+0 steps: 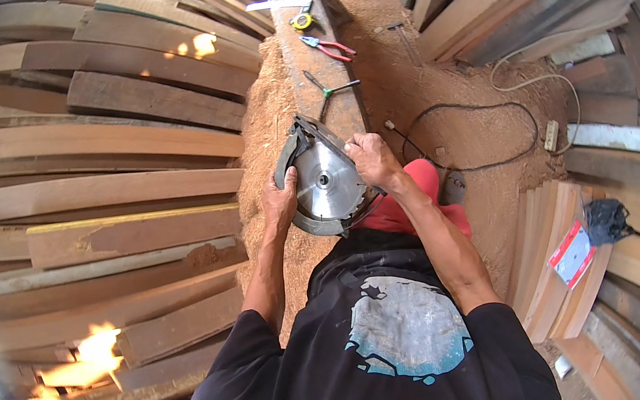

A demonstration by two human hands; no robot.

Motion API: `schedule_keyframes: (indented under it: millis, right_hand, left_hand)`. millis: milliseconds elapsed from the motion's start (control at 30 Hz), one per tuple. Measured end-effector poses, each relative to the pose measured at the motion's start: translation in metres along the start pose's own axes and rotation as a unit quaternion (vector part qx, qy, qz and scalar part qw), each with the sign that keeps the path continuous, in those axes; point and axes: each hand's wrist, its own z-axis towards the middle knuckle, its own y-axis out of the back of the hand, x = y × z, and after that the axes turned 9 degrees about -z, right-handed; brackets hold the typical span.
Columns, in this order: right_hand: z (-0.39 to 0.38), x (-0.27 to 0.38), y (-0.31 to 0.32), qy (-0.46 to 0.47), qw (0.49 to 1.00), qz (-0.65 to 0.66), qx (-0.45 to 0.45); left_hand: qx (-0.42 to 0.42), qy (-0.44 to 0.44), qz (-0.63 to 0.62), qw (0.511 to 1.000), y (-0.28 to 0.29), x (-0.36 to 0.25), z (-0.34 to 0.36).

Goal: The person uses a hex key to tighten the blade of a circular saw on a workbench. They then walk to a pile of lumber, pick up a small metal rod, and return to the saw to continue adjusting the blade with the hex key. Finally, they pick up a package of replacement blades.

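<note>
A circular saw [323, 179] rests in front of my lap, its round silver blade turned up toward me and a dark guard curving around the blade's left and lower side. My left hand [280, 196] grips the guard's left edge, thumb on top. On the saw's right side, my right hand [372, 161] is closed over the edge of its base plate; the fingertips are partly hidden. Just beyond the saw, a three-armed wrench [329, 93] with a green centre lies on a long wooden beam [306, 65]. Farther along the beam are red-handled pliers [328, 48].
A yellow tape measure [301, 21] and a try square [279, 4] lie toward the beam's far end. Sawdust [480, 106] covers the floor, with a looped black cord [531, 119] on the right. Stacked planks [120, 188] line both sides. A black plastic bag [608, 221] sits beside a red-and-white package [572, 254].
</note>
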Motion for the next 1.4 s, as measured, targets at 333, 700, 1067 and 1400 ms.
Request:
schedule_keyframes:
  millis: [333, 700, 1067, 1400]
  right_hand:
    - [-0.007, -0.013, -0.001, -0.009, 0.994, 0.109, -0.003]
    - [0.018, -0.005, 0.015, 0.053, 0.987, -0.154, -0.009]
    - [0.002, -0.010, 0.016, -0.027, 0.995, 0.081, 0.049]
    - [-0.004, -0.028, 0.012, 0.021, 0.997, 0.072, 0.001]
  left_hand:
    - [0.039, -0.049, -0.088, 0.994, 0.001, 0.019, 0.010]
    - [0.105, -0.019, -0.146, 0.984, 0.004, 0.028, 0.006]
    - [0.105, -0.039, -0.176, 0.978, 0.010, 0.012, -0.003]
    - [0.101, -0.017, -0.228, 0.968, 0.003, 0.036, 0.010]
